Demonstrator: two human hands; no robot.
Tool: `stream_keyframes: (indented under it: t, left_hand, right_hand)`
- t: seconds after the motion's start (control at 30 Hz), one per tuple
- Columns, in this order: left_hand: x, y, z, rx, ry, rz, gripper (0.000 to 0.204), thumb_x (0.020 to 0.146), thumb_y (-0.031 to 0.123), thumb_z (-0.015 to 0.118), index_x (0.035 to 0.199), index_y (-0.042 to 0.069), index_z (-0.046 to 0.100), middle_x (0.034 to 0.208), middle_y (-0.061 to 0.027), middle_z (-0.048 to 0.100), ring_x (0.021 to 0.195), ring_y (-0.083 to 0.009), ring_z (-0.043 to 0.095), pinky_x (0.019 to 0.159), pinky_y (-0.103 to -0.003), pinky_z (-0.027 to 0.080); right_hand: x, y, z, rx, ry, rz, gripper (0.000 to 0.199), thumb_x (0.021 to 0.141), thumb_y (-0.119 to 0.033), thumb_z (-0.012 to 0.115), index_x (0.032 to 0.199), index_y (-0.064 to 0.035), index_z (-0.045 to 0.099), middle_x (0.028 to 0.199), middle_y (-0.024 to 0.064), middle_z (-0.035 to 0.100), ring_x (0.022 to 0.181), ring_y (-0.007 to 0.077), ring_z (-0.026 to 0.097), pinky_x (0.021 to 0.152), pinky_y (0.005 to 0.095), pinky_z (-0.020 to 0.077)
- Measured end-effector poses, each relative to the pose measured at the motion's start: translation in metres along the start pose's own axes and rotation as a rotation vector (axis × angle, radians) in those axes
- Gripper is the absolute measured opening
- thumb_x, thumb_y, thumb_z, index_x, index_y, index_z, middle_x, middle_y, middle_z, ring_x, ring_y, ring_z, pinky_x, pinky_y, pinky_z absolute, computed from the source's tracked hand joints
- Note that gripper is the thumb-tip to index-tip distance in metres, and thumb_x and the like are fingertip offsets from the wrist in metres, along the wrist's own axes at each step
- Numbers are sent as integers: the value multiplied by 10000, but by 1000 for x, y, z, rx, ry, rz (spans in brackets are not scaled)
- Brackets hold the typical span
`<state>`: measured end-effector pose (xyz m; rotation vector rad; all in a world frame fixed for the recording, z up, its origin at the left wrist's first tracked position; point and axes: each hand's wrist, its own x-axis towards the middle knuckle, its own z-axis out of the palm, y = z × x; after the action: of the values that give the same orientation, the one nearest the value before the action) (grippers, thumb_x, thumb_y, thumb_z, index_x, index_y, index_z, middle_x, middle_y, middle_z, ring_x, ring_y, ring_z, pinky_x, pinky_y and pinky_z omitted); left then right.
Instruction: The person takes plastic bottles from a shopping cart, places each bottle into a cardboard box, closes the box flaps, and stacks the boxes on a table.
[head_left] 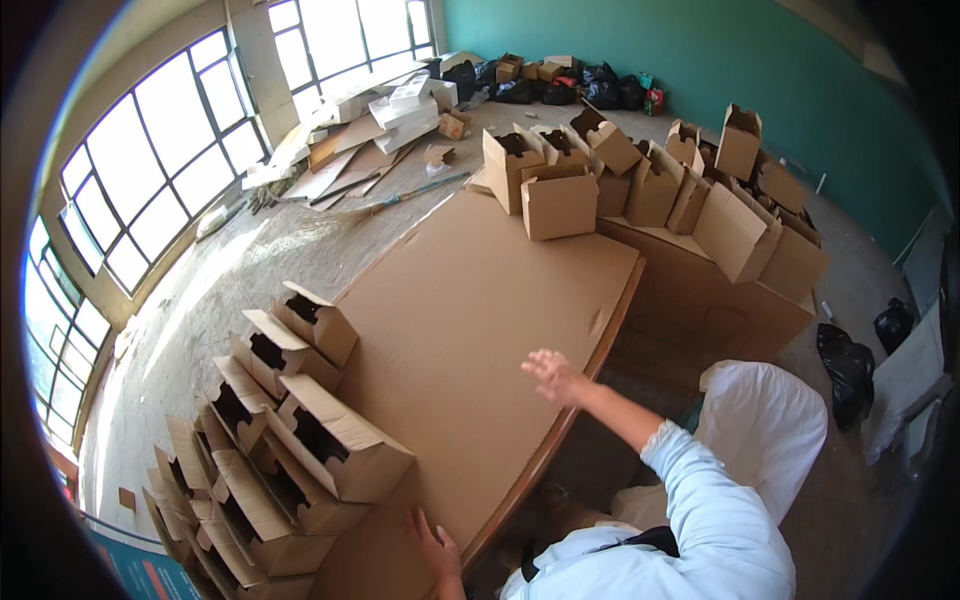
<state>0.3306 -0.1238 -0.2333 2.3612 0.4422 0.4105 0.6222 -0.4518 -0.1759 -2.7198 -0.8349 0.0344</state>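
1. Left hand (432, 545) lies flat and open on the near edge of the cardboard-covered table (470, 300); it holds nothing.
2. Right hand (553, 377) is raised just over the table's right edge, fingers spread wide, empty.
3. Folded small cartons (300, 430) are stacked at the table's near left corner, open ends showing.
4. A second group of assembled boxes (640, 175) stands at the far end.
5. Judgement: many boxes are already formed; the middle surface holds no blank, so no carton is in hand now.
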Motion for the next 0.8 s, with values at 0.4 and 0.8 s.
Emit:
stream_keyframes:
  t: [0.4, 0.8]
  left_hand:
    - [6, 73, 35, 176, 183, -124, 558, 850, 23, 571, 1395, 6, 454, 1474, -285, 368, 1309, -478, 412, 1093, -483, 376]
    - [-41, 99, 19, 386, 328, -459, 369, 786, -42, 589, 1156, -29, 593, 1388, -217, 471, 1316, -409, 418, 1148, -532, 285]
  right_hand:
    - [222, 263, -176, -447, 297, 426, 763, 793, -100, 623, 1498, -113, 334, 1567, 125, 303, 1445, 318, 272, 1171, 487, 245]
    - [277, 319, -158, -416, 30, 201, 290, 712, -157, 801, 943, -21, 690, 1048, 191, 650, 1026, 375, 619, 894, 433, 518]
